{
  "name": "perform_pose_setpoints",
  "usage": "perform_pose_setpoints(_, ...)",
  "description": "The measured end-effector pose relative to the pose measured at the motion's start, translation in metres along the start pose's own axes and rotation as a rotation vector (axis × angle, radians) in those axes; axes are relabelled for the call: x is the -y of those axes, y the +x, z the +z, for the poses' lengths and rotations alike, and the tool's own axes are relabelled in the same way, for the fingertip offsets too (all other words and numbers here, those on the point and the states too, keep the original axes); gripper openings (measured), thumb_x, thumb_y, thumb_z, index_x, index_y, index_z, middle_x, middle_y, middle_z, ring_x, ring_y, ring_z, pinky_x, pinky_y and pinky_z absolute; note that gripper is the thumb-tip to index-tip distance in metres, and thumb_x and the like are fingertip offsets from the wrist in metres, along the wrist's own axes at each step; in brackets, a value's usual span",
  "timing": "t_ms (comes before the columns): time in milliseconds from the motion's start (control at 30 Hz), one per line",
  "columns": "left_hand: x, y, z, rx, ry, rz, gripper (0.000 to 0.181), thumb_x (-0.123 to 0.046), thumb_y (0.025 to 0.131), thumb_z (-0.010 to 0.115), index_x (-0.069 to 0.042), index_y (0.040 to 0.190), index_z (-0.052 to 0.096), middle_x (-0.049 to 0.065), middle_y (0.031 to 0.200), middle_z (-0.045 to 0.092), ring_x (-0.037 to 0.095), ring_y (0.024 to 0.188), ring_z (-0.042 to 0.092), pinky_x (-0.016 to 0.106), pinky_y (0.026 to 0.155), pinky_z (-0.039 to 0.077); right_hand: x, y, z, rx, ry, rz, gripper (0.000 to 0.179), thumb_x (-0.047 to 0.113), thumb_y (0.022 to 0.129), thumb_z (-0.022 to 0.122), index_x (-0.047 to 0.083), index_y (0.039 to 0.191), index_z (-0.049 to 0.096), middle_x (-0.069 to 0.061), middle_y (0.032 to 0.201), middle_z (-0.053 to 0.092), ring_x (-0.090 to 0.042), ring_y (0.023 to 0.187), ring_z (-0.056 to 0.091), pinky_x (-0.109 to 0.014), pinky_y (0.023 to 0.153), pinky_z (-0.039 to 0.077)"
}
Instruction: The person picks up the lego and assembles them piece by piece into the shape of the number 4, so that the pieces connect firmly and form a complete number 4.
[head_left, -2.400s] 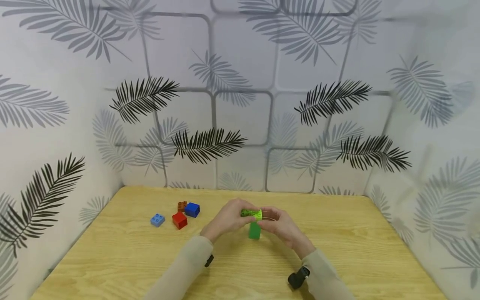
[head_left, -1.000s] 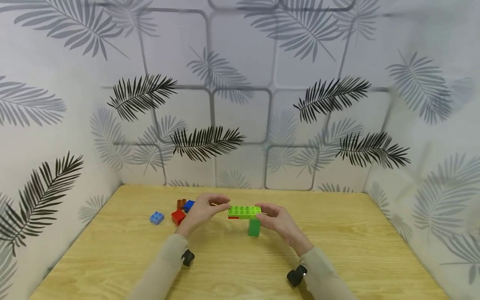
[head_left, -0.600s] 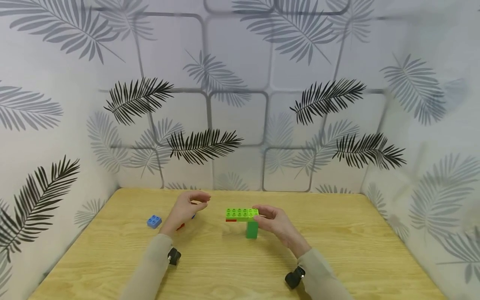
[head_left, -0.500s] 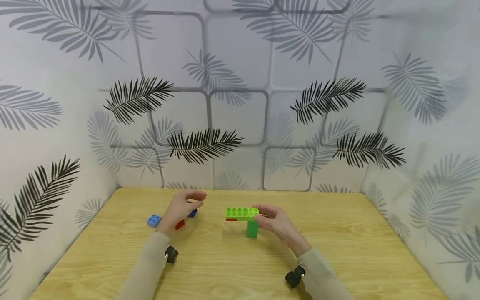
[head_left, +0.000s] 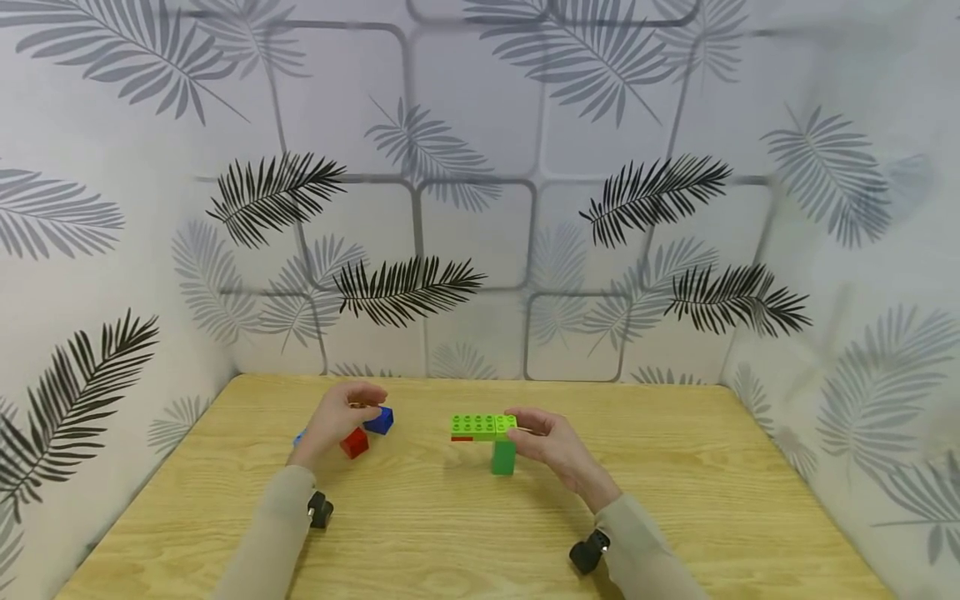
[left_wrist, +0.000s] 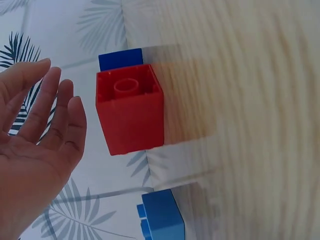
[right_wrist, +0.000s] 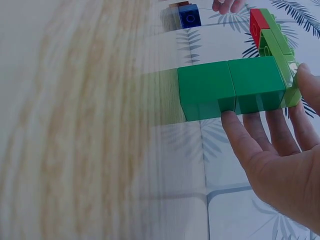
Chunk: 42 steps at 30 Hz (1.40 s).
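Note:
My left hand (head_left: pixel 333 421) hovers over the loose toy bricks at the left, fingers loosely bent and holding nothing. In the left wrist view a red brick (left_wrist: pixel 131 122), lying with its hollow side showing, is beside the fingers; a dark blue brick (left_wrist: pixel 121 59) sits behind it and a light blue brick (left_wrist: pixel 164 215) lower down. My right hand (head_left: pixel 558 454) grips the upper end of a toy brick build between thumb and fingers. Two stacked dark green bricks (right_wrist: pixel 232 87) form its upright. Lime green bricks (head_left: pixel 474 427) reach leftward from its top, with a red piece (right_wrist: pixel 257 25) under the far end.
The light blue brick (head_left: pixel 299 438) is mostly covered by the left hand in the head view. A brown brick (right_wrist: pixel 179 4) lies behind the blue one. The wooden table (head_left: pixel 450 533) ends at a leaf-patterned backdrop (head_left: pixel 480 333).
My left hand has let go of the lime green bricks and moved left over the loose bricks. The right hand stays at the build, which remains standing in place.

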<state>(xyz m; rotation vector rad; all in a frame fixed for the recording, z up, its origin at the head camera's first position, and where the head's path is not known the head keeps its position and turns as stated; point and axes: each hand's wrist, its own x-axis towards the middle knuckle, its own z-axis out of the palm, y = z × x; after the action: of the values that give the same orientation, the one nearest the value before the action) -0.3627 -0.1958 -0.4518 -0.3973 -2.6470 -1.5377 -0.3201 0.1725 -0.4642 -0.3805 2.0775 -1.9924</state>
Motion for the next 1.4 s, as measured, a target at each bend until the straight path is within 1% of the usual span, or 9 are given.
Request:
perform_pose_setpoints(133,0.005,0.001,0.000,0.011,0.072,-0.013,0.032,0.000,0.091,0.065,-0.003,0.123,0.066,0.016,0.128,0.062,0.037,0.117,0.055,0.047,0.097,0.049,0.000,-0.001,0.000,0.007,-0.003,-0.002,0.056,0.016,0.094,0.067,-0.003,0.143,0.046,-0.020,0.140,0.054,-0.014,0.111,0.062,-0.033,0.095,0.053)
perform_pose_setpoints(300,0.008,0.004,0.003,0.052,0.154,-0.040,0.037,0.002,0.090,0.066,-0.004,0.126,0.064,0.016,0.136,0.056,0.039,0.121,0.051,0.048,0.097,0.049,-0.001,-0.003,-0.001,0.013,-0.006,-0.006,0.055,0.016,0.095,0.066,-0.003,0.143,0.046,-0.020,0.140,0.053,-0.014,0.111,0.062,-0.033,0.096,0.052)
perform_pose_setpoints(400,0.007,0.006,0.005,0.075,0.200,-0.054,0.038,0.003,0.088,0.067,-0.005,0.125,0.065,0.018,0.136,0.056,0.039,0.121,0.052,0.049,0.098,0.048,-0.001,-0.003,-0.001,0.010,-0.007,-0.004,0.055,0.016,0.095,0.066,-0.002,0.143,0.046,-0.020,0.141,0.053,-0.014,0.111,0.062,-0.033,0.097,0.052)
perform_pose_setpoints(500,0.008,0.008,0.006,0.115,0.242,-0.048,0.039,0.005,0.086,0.067,-0.004,0.124,0.066,0.020,0.132,0.058,0.037,0.115,0.056,0.049,0.096,0.049,-0.002,-0.003,0.000,0.006,-0.003,-0.001,0.056,0.017,0.094,0.067,-0.002,0.143,0.047,-0.020,0.140,0.053,-0.014,0.111,0.062,-0.034,0.097,0.052)
perform_pose_setpoints(800,0.007,0.009,0.006,0.144,0.248,-0.041,0.038,0.010,0.083,0.065,-0.004,0.119,0.069,0.020,0.126,0.060,0.033,0.111,0.058,0.050,0.096,0.049,-0.002,-0.003,0.000,0.000,0.003,-0.001,0.058,0.022,0.093,0.069,-0.002,0.142,0.048,-0.019,0.141,0.052,-0.017,0.114,0.062,-0.035,0.097,0.052)
perform_pose_setpoints(1000,0.006,0.010,0.008,0.142,0.296,-0.002,0.034,0.002,0.086,0.069,-0.004,0.119,0.070,0.017,0.122,0.065,0.029,0.105,0.060,0.046,0.091,0.051,-0.002,-0.003,0.000,-0.012,0.006,0.014,0.057,0.021,0.092,0.070,0.001,0.142,0.050,-0.018,0.142,0.052,-0.017,0.114,0.061,-0.037,0.098,0.051)
perform_pose_setpoints(1133,0.004,0.009,0.012,0.136,0.278,0.005,0.035,-0.009,0.091,0.067,-0.005,0.126,0.066,0.015,0.125,0.065,0.028,0.107,0.060,0.046,0.092,0.050,-0.004,-0.003,0.001,-0.005,-0.002,0.015,0.056,0.021,0.093,0.068,0.001,0.142,0.049,-0.019,0.142,0.051,-0.015,0.114,0.061,-0.038,0.099,0.051)
perform_pose_setpoints(1267,0.001,0.011,0.015,0.118,0.204,-0.008,0.038,-0.017,0.094,0.066,-0.011,0.131,0.064,0.011,0.128,0.064,0.027,0.114,0.060,0.047,0.097,0.048,-0.006,-0.003,0.000,-0.004,-0.005,0.006,0.055,0.020,0.094,0.067,0.000,0.142,0.049,-0.019,0.141,0.052,-0.014,0.113,0.061,-0.038,0.100,0.050)
perform_pose_setpoints(1400,-0.006,0.012,0.019,0.104,0.112,-0.021,0.038,-0.018,0.094,0.066,-0.014,0.132,0.064,0.012,0.132,0.062,0.031,0.120,0.059,0.046,0.097,0.050,-0.006,-0.001,0.000,-0.015,-0.007,0.001,0.053,0.019,0.094,0.068,0.001,0.141,0.050,-0.016,0.140,0.054,-0.015,0.113,0.061,-0.036,0.098,0.051)
